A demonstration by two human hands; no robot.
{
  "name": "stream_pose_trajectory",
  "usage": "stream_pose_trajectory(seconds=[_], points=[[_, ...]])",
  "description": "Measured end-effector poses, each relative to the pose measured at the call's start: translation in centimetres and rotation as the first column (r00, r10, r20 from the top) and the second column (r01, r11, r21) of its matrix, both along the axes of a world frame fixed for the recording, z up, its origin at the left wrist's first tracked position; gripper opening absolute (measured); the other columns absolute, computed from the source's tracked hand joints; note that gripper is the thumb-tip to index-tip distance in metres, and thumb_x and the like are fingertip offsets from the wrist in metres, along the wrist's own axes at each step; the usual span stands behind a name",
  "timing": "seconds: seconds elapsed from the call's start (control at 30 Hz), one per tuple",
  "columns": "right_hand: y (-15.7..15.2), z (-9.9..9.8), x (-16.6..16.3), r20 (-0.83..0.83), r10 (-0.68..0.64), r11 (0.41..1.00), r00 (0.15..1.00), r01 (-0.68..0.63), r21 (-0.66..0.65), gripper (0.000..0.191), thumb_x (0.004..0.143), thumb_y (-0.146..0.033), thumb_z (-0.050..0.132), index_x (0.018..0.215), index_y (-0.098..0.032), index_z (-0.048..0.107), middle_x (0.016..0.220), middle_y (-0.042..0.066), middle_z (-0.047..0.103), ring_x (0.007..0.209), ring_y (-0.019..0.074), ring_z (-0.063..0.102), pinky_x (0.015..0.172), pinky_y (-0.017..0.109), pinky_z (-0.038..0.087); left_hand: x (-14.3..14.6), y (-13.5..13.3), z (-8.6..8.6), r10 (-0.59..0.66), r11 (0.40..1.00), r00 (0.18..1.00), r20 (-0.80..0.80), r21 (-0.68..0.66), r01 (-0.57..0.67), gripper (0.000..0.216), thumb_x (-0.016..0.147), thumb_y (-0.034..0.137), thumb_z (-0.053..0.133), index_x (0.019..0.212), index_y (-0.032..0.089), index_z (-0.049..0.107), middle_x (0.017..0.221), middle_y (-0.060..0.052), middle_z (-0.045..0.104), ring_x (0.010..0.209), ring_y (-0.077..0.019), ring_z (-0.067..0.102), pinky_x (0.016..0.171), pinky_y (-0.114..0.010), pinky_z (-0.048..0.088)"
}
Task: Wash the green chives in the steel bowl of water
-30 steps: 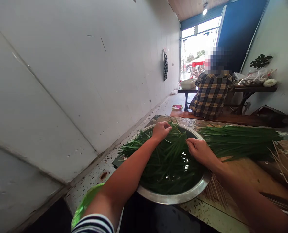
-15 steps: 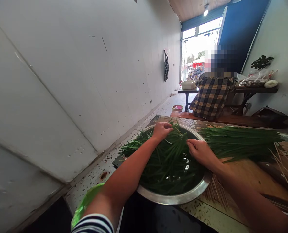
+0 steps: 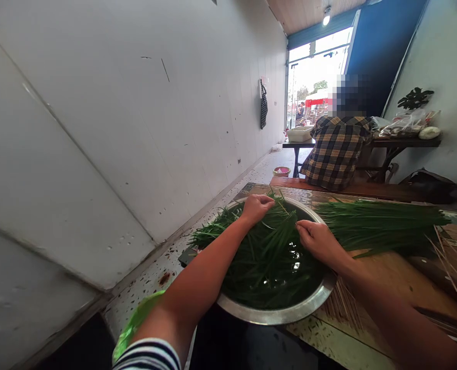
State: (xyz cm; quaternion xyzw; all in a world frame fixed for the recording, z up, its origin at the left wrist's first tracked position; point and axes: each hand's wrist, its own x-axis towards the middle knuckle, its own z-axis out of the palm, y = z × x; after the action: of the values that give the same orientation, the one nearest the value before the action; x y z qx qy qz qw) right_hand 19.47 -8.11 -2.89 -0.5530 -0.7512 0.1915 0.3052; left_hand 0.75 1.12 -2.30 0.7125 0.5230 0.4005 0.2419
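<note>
Over a steel basin (image 3: 277, 316) of water and garlic chives (image 3: 247, 262), my two hands are close together with fingers pinched. A thin wooden skewer (image 3: 282, 206) runs between them, with a bunch of green chives (image 3: 284, 226) across it, hanging toward the water. My left hand (image 3: 258, 208) is closed at the skewer's far left end, among the chive tips. At the other end my right hand (image 3: 316, 239) is closed near the basin's right rim. The fingertips hide exactly where each one grips.
A large pile of chives (image 3: 382, 223) lies on the wooden table (image 3: 394, 280) to the right. Loose skewers (image 3: 346, 306) lie beside the basin, with more skewers (image 3: 444, 257) farther right. A green bag (image 3: 139, 318) is at lower left. Ahead, a person in a plaid shirt (image 3: 336, 151) sits facing away.
My hands, the skewer and the chives hold almost the same position. The seated person's head has shifted slightly.
</note>
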Motion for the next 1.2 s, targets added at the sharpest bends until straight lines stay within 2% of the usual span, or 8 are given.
stream_pose_trajectory(seconds=[0.33,0.57,0.63,0.7,0.77,0.8,1.0,1.2], points=[[0.0,-0.1,0.0,-0.017,0.004,1.000,1.000,-0.005,-0.010,0.030,0.083,-0.033,0.035,0.069,-0.019,0.057,0.050,0.001,0.054,0.050,0.0131,0.047,0.053,0.024,0.032,0.2,-0.3,0.2,-0.041,0.999,0.999,-0.001,-0.027,0.041,0.024,0.073,0.029,0.062,0.088,0.013,0.073,0.085,-0.005,0.072,0.078,-0.0142,0.064,0.074,-0.023,0.048],[0.1,0.1,0.0,-0.042,-0.026,1.000,0.999,0.026,0.001,0.030,0.083,-0.032,0.035,0.074,-0.019,0.061,0.049,0.001,0.054,0.050,0.0142,0.048,0.053,0.025,0.032,0.9,-2.5,2.0,-0.370,0.929,0.921,-0.125,-0.070,0.364,0.023,0.075,0.032,0.058,0.085,0.018,0.074,0.088,-0.002,0.072,0.083,-0.0142,0.063,0.076,-0.021,0.047],[0.2,0.0,0.1,-0.034,-0.030,0.999,0.999,0.030,0.018,0.031,0.083,-0.031,0.035,0.076,-0.019,0.062,0.050,0.001,0.055,0.051,0.0143,0.049,0.053,0.025,0.032,0.8,-2.8,2.8,-0.248,0.968,0.946,-0.209,-0.025,0.248,0.024,0.077,0.033,0.057,0.084,0.019,0.074,0.087,-0.003,0.072,0.086,-0.0160,0.061,0.079,-0.024,0.045],[0.3,-0.1,0.1,-0.014,-0.042,0.999,0.999,0.043,0.028,0.031,0.083,-0.031,0.034,0.076,-0.018,0.062,0.052,0.002,0.057,0.051,0.0140,0.049,0.053,0.025,0.032,0.3,-2.6,3.1,0.003,0.997,0.948,-0.320,0.069,0.020,0.024,0.079,0.034,0.056,0.082,0.020,0.074,0.084,-0.005,0.071,0.090,-0.0187,0.059,0.084,-0.030,0.041],[0.3,-0.2,0.1,0.003,-0.055,0.998,0.998,0.055,0.027,0.032,0.083,-0.031,0.034,0.077,-0.017,0.062,0.055,0.003,0.059,0.051,0.0137,0.049,0.053,0.025,0.033,-0.2,-2.0,2.8,0.185,0.980,0.884,-0.429,0.143,-0.136,0.024,0.079,0.036,0.057,0.076,0.020,0.074,0.081,-0.006,0.069,0.092,-0.0208,0.057,0.089,-0.036,0.036],[0.3,-0.2,0.1,0.006,-0.057,0.998,0.998,0.057,0.022,0.032,0.083,-0.031,0.034,0.076,-0.017,0.062,0.056,0.003,0.059,0.051,0.0137,0.049,0.054,0.025,0.033,-0.4,-1.7,2.5,0.214,0.975,0.854,-0.474,0.157,-0.158,0.024,0.078,0.038,0.058,0.074,0.021,0.073,0.080,-0.006,0.068,0.092,-0.0212,0.056,0.091,-0.038,0.034],[0.2,0.0,0.0,0.006,-0.042,0.999,0.999,0.042,0.011,0.031,0.083,-0.031,0.034,0.072,-0.018,0.060,0.054,0.003,0.057,0.051,0.0136,0.049,0.053,0.024,0.033,0.3,-1.1,1.1,0.085,0.993,0.821,-0.565,0.116,-0.023,0.019,0.071,0.039,0.066,0.083,0.026,0.073,0.089,-0.006,0.064,0.101,-0.0244,0.052,0.092,-0.042,0.030],[0.2,0.0,0.0,-0.005,-0.025,0.999,1.000,0.025,0.020,0.032,0.083,-0.032,0.034,0.073,-0.018,0.062,0.052,0.002,0.056,0.050,0.0132,0.047,0.051,0.024,0.032,0.7,-2.1,2.1,0.123,0.992,0.752,-0.648,0.053,-0.117,0.015,0.073,0.031,0.063,0.081,0.022,0.072,0.095,-0.009,0.065,0.102,-0.0270,0.052,0.091,-0.045,0.033]])
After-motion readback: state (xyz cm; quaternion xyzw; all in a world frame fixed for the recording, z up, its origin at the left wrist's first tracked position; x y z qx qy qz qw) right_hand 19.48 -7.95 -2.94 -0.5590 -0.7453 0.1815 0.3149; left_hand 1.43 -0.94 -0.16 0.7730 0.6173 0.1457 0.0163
